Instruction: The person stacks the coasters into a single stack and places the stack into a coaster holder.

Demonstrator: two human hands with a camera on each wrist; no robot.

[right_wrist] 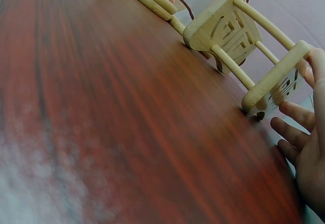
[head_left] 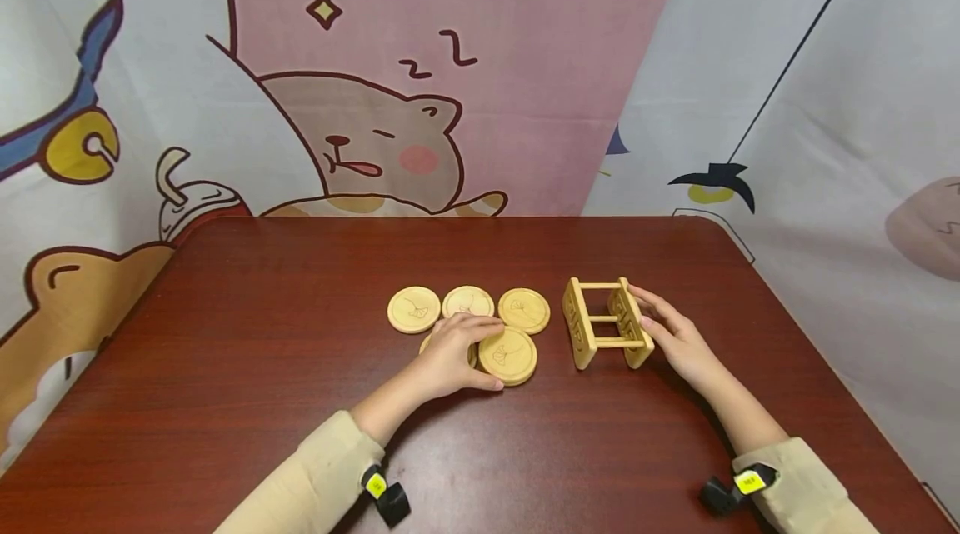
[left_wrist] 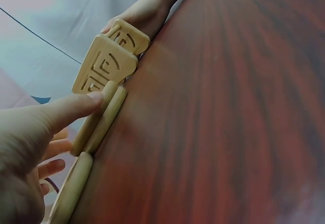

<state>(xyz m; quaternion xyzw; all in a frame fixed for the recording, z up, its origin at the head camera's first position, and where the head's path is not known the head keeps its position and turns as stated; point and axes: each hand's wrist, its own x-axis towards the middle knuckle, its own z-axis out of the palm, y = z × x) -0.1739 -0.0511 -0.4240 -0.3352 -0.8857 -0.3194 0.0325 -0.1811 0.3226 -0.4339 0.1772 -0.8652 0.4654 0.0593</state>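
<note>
My left hand [head_left: 452, 355] pinches the upper round wooden coaster [head_left: 507, 355] by its edges, thumb on the near side and fingers on the far side. Beneath it lies another coaster [left_wrist: 110, 115], the two stacked. Just to the right stands a wooden coaster holder [head_left: 604, 342], with two carved side panels joined by round rods. Against its outer right panel rest the extended fingers of my right hand [head_left: 684, 346]. Part of a further coaster [head_left: 426, 342] shows under my left hand.
Behind my left hand, three coasters lie in a row: a left one [head_left: 414, 309], a middle one [head_left: 467, 301] and a right one [head_left: 524, 311], each engraved with a leaf. All sit on a dark red wooden table [head_left: 300, 301]. A printed cloth [head_left: 540, 84] hangs behind.
</note>
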